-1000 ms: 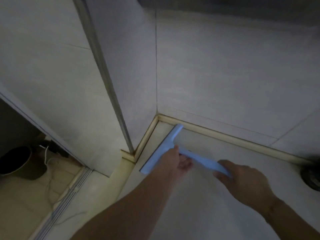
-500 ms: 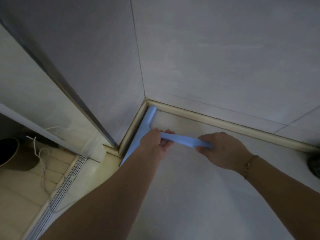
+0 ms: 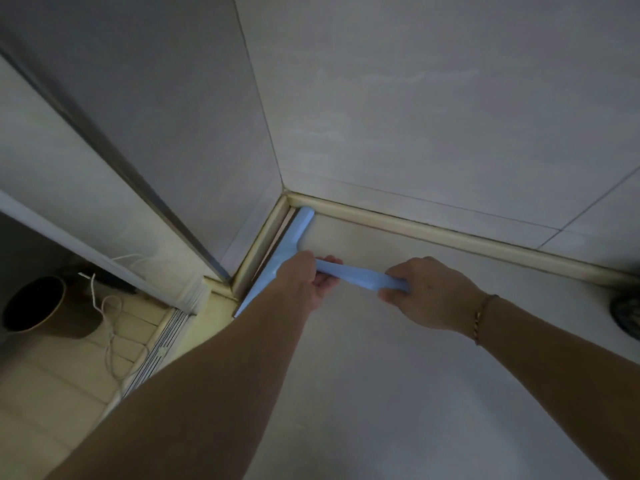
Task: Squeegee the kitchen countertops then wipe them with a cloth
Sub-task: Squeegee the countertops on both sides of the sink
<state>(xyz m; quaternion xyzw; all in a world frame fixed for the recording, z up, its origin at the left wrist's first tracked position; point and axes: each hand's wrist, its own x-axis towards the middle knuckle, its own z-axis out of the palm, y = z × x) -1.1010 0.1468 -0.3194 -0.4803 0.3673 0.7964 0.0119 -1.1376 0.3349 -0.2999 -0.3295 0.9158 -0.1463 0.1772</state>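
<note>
A: Both hands grip one tool. Right hand (image 3: 427, 294) is curled round the outer end of the handle of the pale blue plastic T-shaped squeegee (image 3: 349, 277); left hand (image 3: 303, 284) is wrapped round the same handle at its inner end, just where it joins the blade.

B: Blade position relative to that grip?

A: Blade head lies directly beyond the left hand, on its far-left side. Its long axis runs along the left edge of the pale grey countertop (image 3: 398, 393), parallel to the cream-coloured rounded sealing strip (image 3: 263, 237) and just beside it. The far tip sits in the corner where the two strips meet; the near tip is hidden behind the left forearm.

B: Handle axis?

A: Crosswise to the blade, pointing rightward toward the right hand. Left hand is nearer the blade, right hand farther out.

B: Arm pose?

A: Left arm is stretched long toward the corner; right arm comes in from the right with the wrist bent and a thin chain bracelet (image 3: 483, 317) on it.

B: Judgement?

A: Squeegee stage, start of a stroke. Blade is against the side edge, so the pull probably goes rightward across the top. No cloth in view.
</note>
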